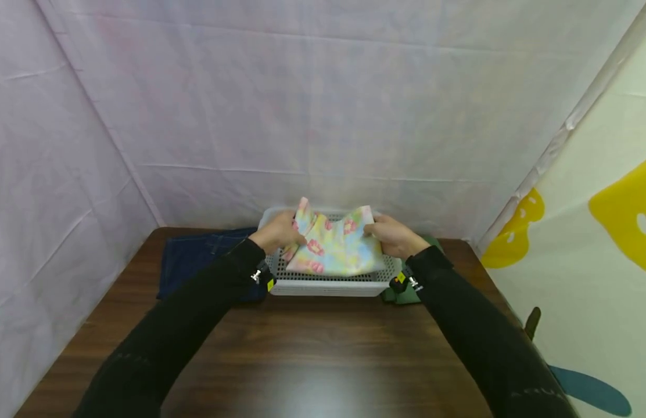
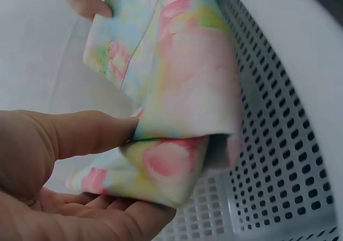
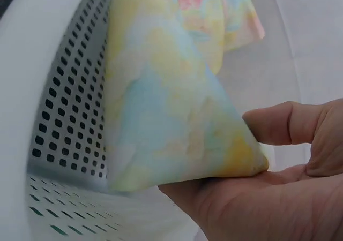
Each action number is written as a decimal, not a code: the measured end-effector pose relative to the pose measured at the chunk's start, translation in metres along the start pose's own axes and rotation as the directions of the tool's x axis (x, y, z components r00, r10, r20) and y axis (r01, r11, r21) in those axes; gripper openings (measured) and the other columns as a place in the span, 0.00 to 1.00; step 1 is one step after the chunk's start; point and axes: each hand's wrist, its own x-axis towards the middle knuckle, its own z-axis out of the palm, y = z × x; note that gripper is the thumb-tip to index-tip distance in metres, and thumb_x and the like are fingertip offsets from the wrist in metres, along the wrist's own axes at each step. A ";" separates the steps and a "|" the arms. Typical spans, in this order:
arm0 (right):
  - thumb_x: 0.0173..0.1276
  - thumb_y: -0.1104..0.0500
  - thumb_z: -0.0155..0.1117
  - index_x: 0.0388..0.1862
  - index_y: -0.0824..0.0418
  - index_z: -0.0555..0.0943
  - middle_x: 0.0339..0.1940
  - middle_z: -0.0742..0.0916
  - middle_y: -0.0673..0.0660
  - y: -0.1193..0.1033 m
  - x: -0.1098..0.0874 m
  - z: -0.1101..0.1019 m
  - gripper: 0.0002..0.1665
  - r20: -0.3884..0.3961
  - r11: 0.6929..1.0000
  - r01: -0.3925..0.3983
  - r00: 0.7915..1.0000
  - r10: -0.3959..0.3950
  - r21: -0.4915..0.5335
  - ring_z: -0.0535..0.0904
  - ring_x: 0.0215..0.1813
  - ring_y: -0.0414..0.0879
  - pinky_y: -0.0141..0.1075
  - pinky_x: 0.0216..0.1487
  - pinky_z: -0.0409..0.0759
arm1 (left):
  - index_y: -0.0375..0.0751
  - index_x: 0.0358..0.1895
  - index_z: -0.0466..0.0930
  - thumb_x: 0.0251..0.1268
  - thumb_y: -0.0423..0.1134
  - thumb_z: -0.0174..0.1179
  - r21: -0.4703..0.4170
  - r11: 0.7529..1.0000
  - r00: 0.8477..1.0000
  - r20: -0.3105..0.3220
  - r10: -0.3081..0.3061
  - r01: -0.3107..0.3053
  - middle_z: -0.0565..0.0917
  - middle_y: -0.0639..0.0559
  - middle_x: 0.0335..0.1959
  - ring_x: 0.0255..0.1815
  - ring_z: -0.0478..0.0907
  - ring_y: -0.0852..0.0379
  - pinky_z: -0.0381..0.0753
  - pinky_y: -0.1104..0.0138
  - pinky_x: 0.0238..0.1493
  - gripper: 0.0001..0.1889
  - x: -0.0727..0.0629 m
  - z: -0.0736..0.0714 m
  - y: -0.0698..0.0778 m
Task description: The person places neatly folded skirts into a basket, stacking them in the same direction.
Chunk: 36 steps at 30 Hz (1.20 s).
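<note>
A folded pastel cloth (image 1: 337, 251) with pink flowers on yellow and blue spans the space between my two hands, over a white perforated plastic basket (image 1: 328, 288). My left hand (image 1: 280, 232) pinches the cloth's left side; in the left wrist view the thumb lies on top and the fingers are under the folded layers (image 2: 166, 160). At the opposite side my right hand (image 1: 395, 235) grips a corner, with the fingers beneath the fabric (image 3: 177, 118) and the thumb at its edge. The basket's floor is partly hidden by the cloth.
Dark blue denim (image 1: 189, 255) lies on the brown wooden table (image 1: 323, 348) left of the basket. Green folded fabric (image 1: 406, 295) sits at the basket's right, partly under my right wrist. A white fabric wall (image 1: 312, 116) rises right behind the basket.
</note>
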 end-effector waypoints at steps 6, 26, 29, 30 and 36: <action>0.91 0.66 0.43 1.00 0.66 0.40 0.97 0.60 0.73 0.006 0.007 0.001 0.46 -0.054 0.995 -0.076 0.996 0.073 -0.067 0.61 0.96 0.71 0.65 0.94 0.68 | 0.29 0.94 0.56 0.82 0.26 0.68 0.034 0.999 0.996 0.086 -0.035 0.033 0.68 0.28 0.91 0.78 0.82 0.34 0.90 0.49 0.76 0.44 0.000 -0.001 -0.004; 1.01 0.52 0.49 0.99 0.65 0.49 0.98 0.60 0.72 0.015 -0.027 0.008 0.41 -0.082 0.915 0.074 0.990 -0.115 -0.396 0.63 0.96 0.69 0.61 0.93 0.73 | 0.34 0.88 0.71 0.93 0.42 0.63 0.200 0.977 0.997 0.019 0.079 -0.081 0.72 0.26 0.87 0.88 0.72 0.27 0.78 0.37 0.86 0.31 -0.034 -0.036 -0.015; 0.99 0.52 0.52 0.98 0.63 0.54 0.96 0.64 0.71 0.021 -0.032 0.012 0.39 -0.090 0.886 0.111 0.982 -0.168 -0.450 0.66 0.94 0.69 0.61 0.90 0.76 | 0.37 0.87 0.74 0.93 0.43 0.63 0.235 0.966 0.993 -0.024 0.116 -0.107 0.75 0.29 0.86 0.87 0.73 0.28 0.79 0.37 0.85 0.29 -0.044 -0.046 -0.023; 0.99 0.52 0.53 0.98 0.63 0.56 0.96 0.65 0.71 0.023 -0.035 0.013 0.39 -0.087 0.871 0.127 0.978 -0.190 -0.475 0.66 0.94 0.70 0.62 0.90 0.76 | 0.37 0.87 0.74 0.93 0.43 0.63 0.245 0.963 0.991 -0.041 0.124 -0.110 0.76 0.29 0.86 0.87 0.73 0.28 0.79 0.37 0.85 0.29 -0.048 -0.049 -0.026; 0.98 0.52 0.56 0.97 0.63 0.60 0.95 0.68 0.71 0.037 -0.047 0.016 0.38 -0.039 0.780 0.229 0.950 -0.309 -0.583 0.67 0.93 0.74 0.67 0.91 0.74 | 0.35 0.86 0.75 0.96 0.43 0.59 0.289 0.950 0.980 -0.122 0.158 -0.118 0.78 0.28 0.84 0.85 0.76 0.27 0.82 0.36 0.82 0.27 -0.064 -0.067 -0.049</action>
